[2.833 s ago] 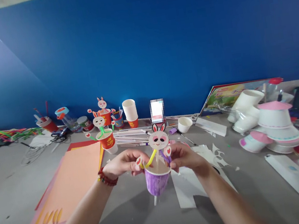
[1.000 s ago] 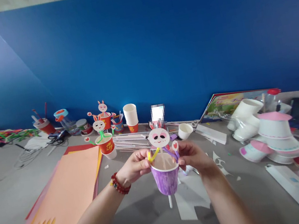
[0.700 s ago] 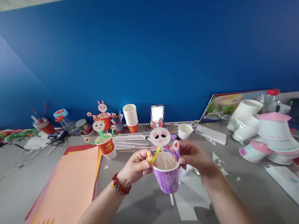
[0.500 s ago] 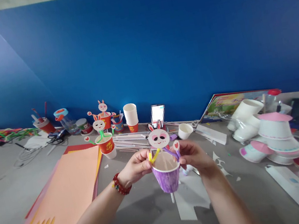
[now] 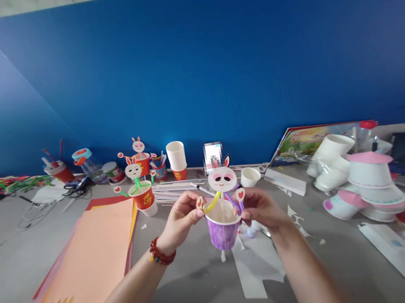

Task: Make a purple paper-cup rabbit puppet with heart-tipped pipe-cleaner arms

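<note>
A purple-coloured paper cup (image 5: 223,236) is held up above the table between my hands. From it rises a white paper rabbit face (image 5: 222,179) with pink eye patches. One yellow arm (image 5: 213,203) and one purple arm (image 5: 231,202) bend out over the rim, each ending in a paper heart disc. My left hand (image 5: 185,217) is closed at the cup's left rim, by the yellow arm's end. On the other side my right hand (image 5: 263,207) pinches the rim by the purple arm. A white stick (image 5: 223,256) pokes out below the cup.
Two finished-looking rabbit cups, one with green arms (image 5: 143,195), stand behind to the left. Coloured paper sheets (image 5: 86,248) lie at left. White cut paper (image 5: 250,273) lies below my hands. White cups with pink tops (image 5: 371,172) crowd the right, before a blue partition (image 5: 189,71).
The rabbit cup has tilted and its face has shifted right and slightly lean. The stick's lower end has swung left. Both hands keep hold of the cup.
</note>
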A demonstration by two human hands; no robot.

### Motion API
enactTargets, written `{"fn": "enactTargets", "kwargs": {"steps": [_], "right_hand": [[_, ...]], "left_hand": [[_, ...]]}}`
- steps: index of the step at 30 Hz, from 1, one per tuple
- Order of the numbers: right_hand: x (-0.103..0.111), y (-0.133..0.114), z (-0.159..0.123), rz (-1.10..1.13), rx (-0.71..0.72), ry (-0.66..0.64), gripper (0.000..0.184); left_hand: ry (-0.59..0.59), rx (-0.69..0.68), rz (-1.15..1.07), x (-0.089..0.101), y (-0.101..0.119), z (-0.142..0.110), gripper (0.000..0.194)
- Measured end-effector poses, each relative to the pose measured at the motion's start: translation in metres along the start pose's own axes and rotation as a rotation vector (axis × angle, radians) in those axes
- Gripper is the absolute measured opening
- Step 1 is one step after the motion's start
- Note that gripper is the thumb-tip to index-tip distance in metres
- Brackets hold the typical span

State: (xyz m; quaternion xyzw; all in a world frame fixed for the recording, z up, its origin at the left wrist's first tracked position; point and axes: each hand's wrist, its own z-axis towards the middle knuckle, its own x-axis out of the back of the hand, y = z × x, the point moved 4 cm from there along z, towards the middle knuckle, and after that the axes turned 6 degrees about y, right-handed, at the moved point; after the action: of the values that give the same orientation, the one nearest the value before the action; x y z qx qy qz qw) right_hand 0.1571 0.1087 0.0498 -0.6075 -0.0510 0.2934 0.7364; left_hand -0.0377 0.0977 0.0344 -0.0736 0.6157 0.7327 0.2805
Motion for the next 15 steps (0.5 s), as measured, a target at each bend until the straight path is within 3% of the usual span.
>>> {"fn": "enactTargets", "kwargs": {"steps": [5,10,15], "right_hand": [[0.003,0.002,0.000,0.008,-0.002,-0.005,0.028],[0.004,0.002,0.000,-0.002,-0.006,-0.025,0.027],[0.007,0.006,0.000,0.001,-0.035,-0.025,0.027]], "left_hand": [[0.046,-0.182,0.118,0.002,0.008,0.002,0.018],[0.080,-0.175,0.153,0.005,0.010,0.001,0.019],[0.012,-0.184,0.211,0.002,0.017,-0.001,0.019]]}}
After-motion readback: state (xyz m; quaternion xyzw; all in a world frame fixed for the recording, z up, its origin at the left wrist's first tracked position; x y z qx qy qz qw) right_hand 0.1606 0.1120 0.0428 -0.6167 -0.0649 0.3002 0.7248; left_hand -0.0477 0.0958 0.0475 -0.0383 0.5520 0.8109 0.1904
